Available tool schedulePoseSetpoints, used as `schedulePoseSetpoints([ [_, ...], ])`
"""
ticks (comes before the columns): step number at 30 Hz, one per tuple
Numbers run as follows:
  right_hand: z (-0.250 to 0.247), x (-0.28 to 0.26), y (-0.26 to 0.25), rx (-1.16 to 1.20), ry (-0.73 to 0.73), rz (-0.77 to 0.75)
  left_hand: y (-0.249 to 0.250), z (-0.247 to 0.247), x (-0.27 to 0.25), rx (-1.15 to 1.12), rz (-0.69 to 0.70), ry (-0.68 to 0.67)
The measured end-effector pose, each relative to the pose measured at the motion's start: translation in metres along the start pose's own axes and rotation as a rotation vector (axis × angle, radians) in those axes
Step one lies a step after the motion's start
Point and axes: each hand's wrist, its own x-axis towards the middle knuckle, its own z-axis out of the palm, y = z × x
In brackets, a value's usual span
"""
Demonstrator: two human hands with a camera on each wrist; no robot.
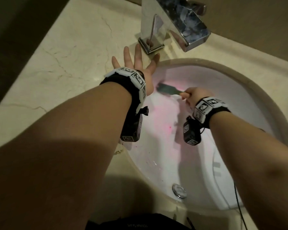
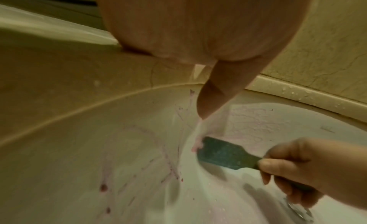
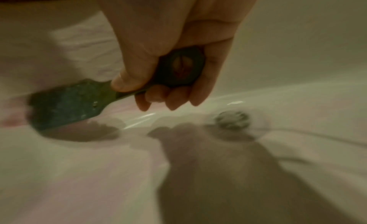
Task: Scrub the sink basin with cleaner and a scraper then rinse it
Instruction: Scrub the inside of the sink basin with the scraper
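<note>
The white sink basin (image 1: 223,97) is coated with pale pink foamy cleaner (image 1: 163,113). My right hand (image 1: 192,95) grips the dark handle of a flat metal scraper (image 1: 169,89), whose blade lies against the basin's far left wall. The left wrist view shows the scraper (image 2: 222,154) blade edge at a pink smear, held by my right hand (image 2: 298,167). In the right wrist view my fingers (image 3: 172,98) curl round the scraper (image 3: 67,105) handle. My left hand (image 1: 136,62) lies flat with spread fingers on the counter beside the basin rim. Dark red spots (image 2: 103,187) mark the basin wall.
A square chrome faucet (image 1: 178,25) stands just beyond my left hand, its spout over the basin's back edge. The chrome drain (image 1: 179,190) sits at the basin's near side. The beige marble counter (image 1: 65,63) surrounds the basin. A thin black cable (image 1: 236,196) hangs at the right.
</note>
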Motion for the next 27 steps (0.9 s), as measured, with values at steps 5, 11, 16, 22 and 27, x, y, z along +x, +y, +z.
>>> schedulePoseSetpoints([
  [5,0.009,0.001,-0.014,-0.052,-0.018,-0.069,0.001,0.0,0.0,0.009,-0.001,-0.005],
  [11,-0.025,0.004,0.057,-0.007,0.07,0.199,-0.001,0.007,0.006,0.013,-0.005,0.049],
  [16,-0.008,0.001,0.036,0.071,0.033,0.148,0.0,0.005,0.003,0.031,-0.006,0.045],
  [22,0.02,-0.001,-0.031,-0.069,-0.179,-0.1,0.0,0.004,0.003,0.023,-0.008,0.036],
  [27,-0.005,0.002,0.018,-0.083,-0.04,0.114,0.0,0.003,0.003,0.012,-0.003,0.012],
])
